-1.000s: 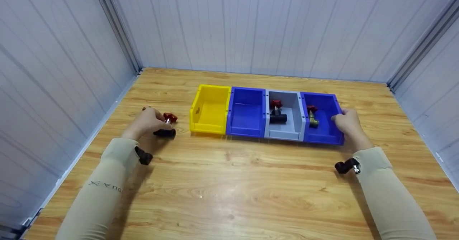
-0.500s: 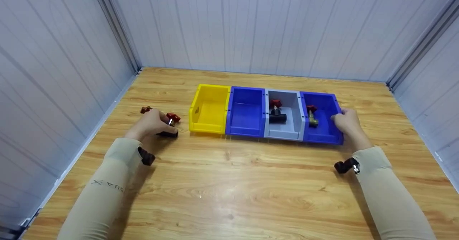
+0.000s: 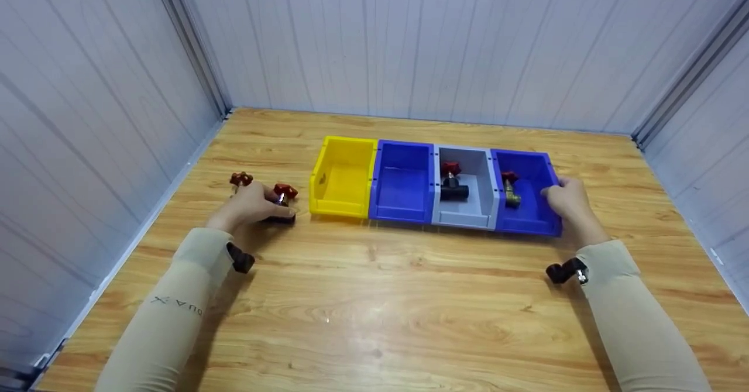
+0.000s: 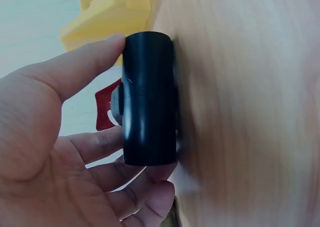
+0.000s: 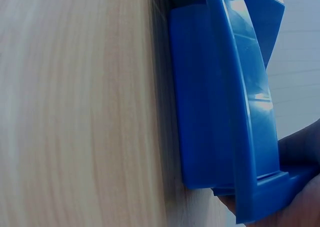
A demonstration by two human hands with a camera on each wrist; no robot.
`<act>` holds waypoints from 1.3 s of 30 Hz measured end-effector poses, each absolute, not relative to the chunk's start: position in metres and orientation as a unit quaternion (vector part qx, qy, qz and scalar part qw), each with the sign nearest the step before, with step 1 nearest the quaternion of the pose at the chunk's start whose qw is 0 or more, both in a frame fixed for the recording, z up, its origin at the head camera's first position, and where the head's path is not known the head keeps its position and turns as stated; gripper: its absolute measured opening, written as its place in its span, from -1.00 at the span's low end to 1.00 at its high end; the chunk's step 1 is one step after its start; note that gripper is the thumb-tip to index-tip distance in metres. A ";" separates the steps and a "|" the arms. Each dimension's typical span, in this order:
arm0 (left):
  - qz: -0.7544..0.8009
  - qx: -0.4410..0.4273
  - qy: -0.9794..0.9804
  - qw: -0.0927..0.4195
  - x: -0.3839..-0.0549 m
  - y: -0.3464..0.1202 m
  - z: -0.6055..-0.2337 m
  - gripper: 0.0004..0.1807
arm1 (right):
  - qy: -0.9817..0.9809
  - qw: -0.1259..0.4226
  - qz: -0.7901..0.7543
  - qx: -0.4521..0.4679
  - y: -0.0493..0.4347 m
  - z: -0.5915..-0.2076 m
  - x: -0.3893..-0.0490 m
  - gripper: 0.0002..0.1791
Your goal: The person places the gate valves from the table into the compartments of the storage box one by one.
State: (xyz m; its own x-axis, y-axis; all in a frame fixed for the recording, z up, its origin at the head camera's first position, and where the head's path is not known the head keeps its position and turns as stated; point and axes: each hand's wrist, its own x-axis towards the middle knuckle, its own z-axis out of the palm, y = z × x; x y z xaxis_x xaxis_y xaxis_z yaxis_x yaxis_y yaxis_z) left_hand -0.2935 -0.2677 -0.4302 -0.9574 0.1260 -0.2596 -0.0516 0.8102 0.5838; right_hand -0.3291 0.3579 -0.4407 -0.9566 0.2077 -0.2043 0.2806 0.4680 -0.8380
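Note:
My left hand (image 3: 248, 205) holds a black pipe valve with a red knob (image 3: 285, 191), left of the yellow bin. In the left wrist view the black valve body (image 4: 149, 97) lies between the thumb at one end and curled fingers at the other. A second red-knobbed valve (image 3: 240, 179) sits just behind that hand, its lower part hidden. With the thumb over the side wall, my right hand (image 3: 570, 202) grips the rightmost blue bin (image 3: 526, 226). The right wrist view shows the front of this blue bin (image 5: 207, 107) close up.
Joined in a row are the yellow bin (image 3: 339, 210), another blue bin (image 3: 401, 214), a grey bin (image 3: 462, 221) and the gripped one. A black red-knobbed valve (image 3: 453, 192) lies in the grey bin, a brass one (image 3: 511, 198) in the right blue bin. Panel walls surround the wooden table (image 3: 374, 310).
My left hand has shifted slightly right with the black valve, toward the yellow bin, uncovering more of the second red knob. My right hand stays on the blue bin.

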 end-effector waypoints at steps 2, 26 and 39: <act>0.306 0.025 0.940 0.146 -0.293 -0.267 -0.431 -0.57 | 0.855 0.039 -0.498 0.138 0.358 -0.440 -0.329 -0.44; 0.342 0.017 0.930 0.135 -0.291 -0.265 -0.437 -0.36 | 0.857 0.042 -0.494 0.141 0.359 -0.441 -0.331 -0.44; 0.388 -0.001 0.912 0.136 -0.289 -0.268 -0.438 -0.51 | 0.858 0.038 -0.494 0.135 0.358 -0.442 -0.329 -0.39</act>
State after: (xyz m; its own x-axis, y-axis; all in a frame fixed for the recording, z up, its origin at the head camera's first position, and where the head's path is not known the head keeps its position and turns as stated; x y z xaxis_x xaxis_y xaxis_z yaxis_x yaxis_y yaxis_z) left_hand -0.2887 -0.2679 -0.4377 -0.9632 0.1040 -0.2480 -0.1066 0.6992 0.7070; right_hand -0.3290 0.3583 -0.4423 -0.9605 0.1946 -0.1989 0.2698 0.4762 -0.8369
